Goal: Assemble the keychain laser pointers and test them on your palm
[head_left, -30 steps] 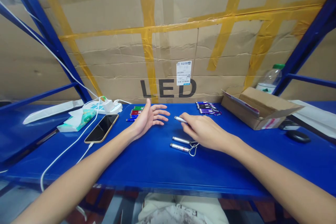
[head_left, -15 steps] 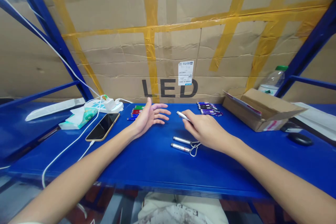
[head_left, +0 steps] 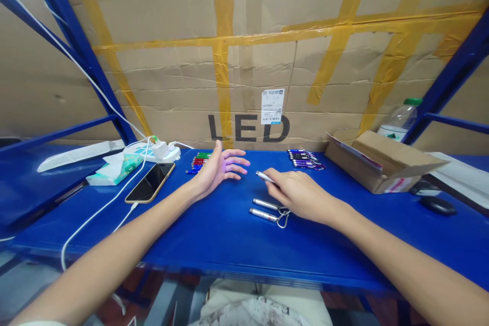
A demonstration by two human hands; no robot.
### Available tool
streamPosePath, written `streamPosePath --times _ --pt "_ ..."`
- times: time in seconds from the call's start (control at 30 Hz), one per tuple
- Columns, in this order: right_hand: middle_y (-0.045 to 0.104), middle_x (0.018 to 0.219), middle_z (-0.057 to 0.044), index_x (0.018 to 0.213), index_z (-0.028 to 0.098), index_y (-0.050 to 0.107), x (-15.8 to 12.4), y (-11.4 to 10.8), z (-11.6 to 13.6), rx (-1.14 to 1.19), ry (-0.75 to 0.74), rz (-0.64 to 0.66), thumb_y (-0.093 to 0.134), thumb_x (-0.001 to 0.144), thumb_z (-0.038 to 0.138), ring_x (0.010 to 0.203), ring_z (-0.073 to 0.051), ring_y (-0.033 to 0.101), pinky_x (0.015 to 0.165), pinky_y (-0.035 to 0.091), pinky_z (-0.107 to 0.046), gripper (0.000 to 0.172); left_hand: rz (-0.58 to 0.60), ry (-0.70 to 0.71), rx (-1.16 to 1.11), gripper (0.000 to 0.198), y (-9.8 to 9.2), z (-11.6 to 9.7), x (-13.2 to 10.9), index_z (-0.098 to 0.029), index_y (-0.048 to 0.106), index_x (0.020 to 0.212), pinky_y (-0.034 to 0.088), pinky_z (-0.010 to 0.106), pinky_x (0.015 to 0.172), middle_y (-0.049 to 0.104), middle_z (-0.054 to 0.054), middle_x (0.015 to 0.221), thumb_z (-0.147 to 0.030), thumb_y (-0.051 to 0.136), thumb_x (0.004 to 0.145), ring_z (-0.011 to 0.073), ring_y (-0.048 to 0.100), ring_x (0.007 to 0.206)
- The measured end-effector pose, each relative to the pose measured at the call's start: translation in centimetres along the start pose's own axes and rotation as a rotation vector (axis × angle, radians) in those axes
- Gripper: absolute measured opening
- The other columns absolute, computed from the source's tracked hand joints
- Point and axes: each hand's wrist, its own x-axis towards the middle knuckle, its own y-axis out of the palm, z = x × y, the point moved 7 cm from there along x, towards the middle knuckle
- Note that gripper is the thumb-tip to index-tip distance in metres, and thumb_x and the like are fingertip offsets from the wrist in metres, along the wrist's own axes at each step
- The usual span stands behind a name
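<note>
My right hand [head_left: 296, 194] is closed round a small silver keychain flashlight [head_left: 264, 177] whose tip points left at my left hand. My left hand [head_left: 219, 167] is open, palm turned right, fingers spread, and a purple glow lies on the palm. Two more silver flashlights [head_left: 265, 210] with key rings lie on the blue table [head_left: 229, 234] just under my right hand. A row of coloured flashlights [head_left: 198, 162] lies behind my left hand, and a row of purple ones [head_left: 303, 159] lies behind my right hand.
A phone [head_left: 150, 189] on a white cable lies at the left, beside a tissue pack [head_left: 114, 169] and a power strip [head_left: 153, 152]. An open cardboard box [head_left: 378, 160], a water bottle [head_left: 399, 118] and a black mouse [head_left: 437, 205] stand at the right. A taped cardboard wall marked LED [head_left: 248, 86] closes the back.
My right hand has dropped slightly with the flashlight. A purple glow now shows on my left palm, which has stayed in place.
</note>
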Motion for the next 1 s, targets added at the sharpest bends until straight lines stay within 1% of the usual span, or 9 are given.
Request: streamPosePath --times 0.13,0.27,0.4,0.47,0.63,0.73,0.83,0.93,1.0 --pt "0.071 0.079 -0.005 0.105 0.021 0.06 0.1 0.5 0.1 -0.005 -0.031 0.046 0.044 0.112 0.028 0.066 -0.02 0.064 0.061 0.027 -0.031 0.019 -0.001 -0.007 -0.006 0.081 0.0 0.2 0.0 -0.013 0.069 0.126 0.057 0.033 0.079 0.077 0.019 0.118 -0.082 0.032 0.103 0.0257 0.074 0.095" --pt "0.071 0.081 -0.003 0.105 0.022 0.059 -0.1 0.5 0.9 0.086 -0.132 0.006 0.043 0.113 0.03 0.07 -0.019 0.064 0.064 0.03 -0.03 0.02 -0.009 -0.019 -0.001 0.082 0.1 0.3 -0.1 -0.013 0.069 0.126 0.058 0.033 0.078 0.077 0.019 0.118 -0.083 0.034 0.102 0.0263 0.074 0.096" --pt "0.07 0.08 -0.003 0.109 0.021 0.058 0.0 -0.1 0.1 0.073 -0.053 -0.053 0.04 0.113 0.028 0.067 -0.019 0.062 0.063 0.029 -0.03 0.02 0.003 -0.004 0.006 0.083 0.1 0.1 -0.1 -0.013 0.069 0.127 0.058 0.034 0.081 0.077 0.019 0.119 -0.084 0.035 0.101 0.0268 0.074 0.098" --pt "0.071 0.081 -0.004 0.109 0.02 0.058 0.1 0.0 -0.2 0.041 -0.014 -0.031 0.041 0.113 0.028 0.068 -0.019 0.063 0.063 0.028 -0.03 0.019 0.003 0.005 0.01 0.084 0.1 -0.1 -0.1 -0.012 0.068 0.127 0.058 0.035 0.082 0.077 0.02 0.118 -0.085 0.036 0.1 0.0271 0.074 0.098" --pt "0.073 0.084 -0.004 0.106 0.021 0.059 0.2 1.3 0.9 0.021 -0.102 0.072 0.043 0.113 0.031 0.072 -0.02 0.067 0.064 0.029 -0.03 0.02 -0.011 0.004 0.0 0.084 -0.1 0.0 0.0 -0.012 0.069 0.127 0.058 0.034 0.078 0.076 0.02 0.119 -0.085 0.036 0.1 0.0268 0.074 0.096" --pt "0.075 0.087 -0.004 0.11 0.021 0.059 0.2 0.9 0.8 0.048 -0.104 0.023 0.042 0.114 0.031 0.074 -0.02 0.068 0.065 0.03 -0.03 0.02 -0.016 -0.005 0.001 0.084 -0.2 0.1 0.0 -0.012 0.069 0.127 0.058 0.033 0.078 0.077 0.019 0.119 -0.085 0.035 0.101 0.0264 0.074 0.096" --pt "0.075 0.087 -0.005 0.113 0.02 0.058 0.2 0.1 0.0 0.043 -0.029 -0.033 0.04 0.114 0.03 0.074 -0.021 0.068 0.066 0.031 -0.03 0.021 0.005 -0.007 0.013 0.084 0.0 0.2 0.0 -0.012 0.068 0.129 0.058 0.033 0.081 0.077 0.019 0.12 -0.084 0.035 0.101 0.0256 0.074 0.098" --pt "0.075 0.087 -0.006 0.112 0.02 0.059 0.3 0.1 -0.5 0.016 0.012 -0.02 0.04 0.114 0.029 0.075 -0.022 0.069 0.065 0.031 -0.03 0.021 0.012 -0.003 0.017 0.084 0.0 0.2 -0.1 -0.012 0.068 0.129 0.059 0.034 0.082 0.077 0.018 0.118 -0.084 0.035 0.101 0.0256 0.074 0.098" --pt "0.076 0.089 -0.006 0.111 0.02 0.06 0.3 0.5 0.0 0.018 -0.02 0.015 0.042 0.113 0.029 0.076 -0.021 0.069 0.066 0.031 -0.03 0.02 0.002 -0.005 0.013 0.084 0.0 0.3 0.0 -0.012 0.068 0.127 0.059 0.034 0.081 0.077 0.019 0.117 -0.085 0.036 0.1 0.0258 0.074 0.096"
